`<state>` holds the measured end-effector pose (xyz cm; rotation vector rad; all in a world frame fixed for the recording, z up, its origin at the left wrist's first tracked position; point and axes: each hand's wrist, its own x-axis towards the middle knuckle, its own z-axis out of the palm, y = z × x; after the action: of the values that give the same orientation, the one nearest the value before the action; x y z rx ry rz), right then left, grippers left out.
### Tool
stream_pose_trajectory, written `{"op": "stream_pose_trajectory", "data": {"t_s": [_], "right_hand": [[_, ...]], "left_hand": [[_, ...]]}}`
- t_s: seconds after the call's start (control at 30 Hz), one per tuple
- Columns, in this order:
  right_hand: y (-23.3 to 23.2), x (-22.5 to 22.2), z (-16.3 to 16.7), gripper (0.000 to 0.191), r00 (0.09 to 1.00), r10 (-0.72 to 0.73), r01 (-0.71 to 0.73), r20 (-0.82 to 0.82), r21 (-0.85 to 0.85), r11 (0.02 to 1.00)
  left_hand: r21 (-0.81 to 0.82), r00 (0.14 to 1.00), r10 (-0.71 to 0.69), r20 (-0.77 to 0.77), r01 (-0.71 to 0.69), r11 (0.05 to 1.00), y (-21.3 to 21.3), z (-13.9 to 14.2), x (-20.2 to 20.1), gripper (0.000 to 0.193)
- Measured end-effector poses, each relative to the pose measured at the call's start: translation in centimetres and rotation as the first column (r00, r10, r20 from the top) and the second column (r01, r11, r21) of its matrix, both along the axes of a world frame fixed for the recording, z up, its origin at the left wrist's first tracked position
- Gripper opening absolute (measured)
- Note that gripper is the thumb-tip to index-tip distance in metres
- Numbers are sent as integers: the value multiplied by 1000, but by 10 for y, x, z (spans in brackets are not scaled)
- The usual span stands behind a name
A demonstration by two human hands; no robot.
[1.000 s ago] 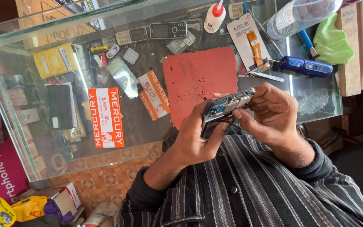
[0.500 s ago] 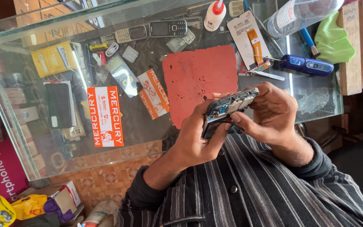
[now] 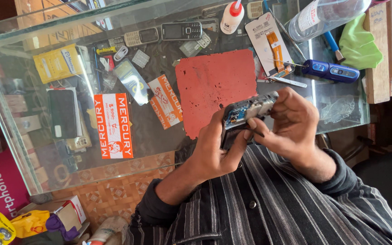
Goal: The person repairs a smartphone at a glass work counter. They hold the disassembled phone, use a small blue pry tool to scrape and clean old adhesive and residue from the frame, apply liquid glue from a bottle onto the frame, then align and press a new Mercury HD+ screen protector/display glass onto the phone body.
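Head view: you are holding an opened mobile phone (image 3: pixel 246 115) with its circuit board showing, raised just above the near edge of a glass counter (image 3: pixel 32 149), near the red work mat (image 3: pixel 216 88). Your left hand (image 3: pixel 216 149) is cradling the phone's lower end, fingers curled around the body and thumb pressing its edge. Your right hand (image 3: pixel 291 124) is gripping the upper end, fingers closed, and seems to be pinching a thin dark tool (image 3: pixel 256 133) against the board, though the tip is too small to make out. You appear to be mid-way through working on the exposed board. The next move likely calls for a steady left-hand hold and fine fingertip control. A blue screwdriver (image 3: pixel 330 71) is lying to the right, well apart.
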<state>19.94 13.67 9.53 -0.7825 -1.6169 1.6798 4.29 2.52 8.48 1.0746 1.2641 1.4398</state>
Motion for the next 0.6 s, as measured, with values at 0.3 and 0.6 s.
{"op": "stream_pose_trajectory", "data": {"t_s": [0.3,0.6], "right_hand": [[4,-3,0,57,961,159,-217,-227,-259,941],[5,-3,-6,53,954,174,-230,-243,-227,946]], "left_hand": [[33,916,13,400,-29,999,5,0,-7,48],[-26,978,199,67,-197,980,5,0,5,29]]}}
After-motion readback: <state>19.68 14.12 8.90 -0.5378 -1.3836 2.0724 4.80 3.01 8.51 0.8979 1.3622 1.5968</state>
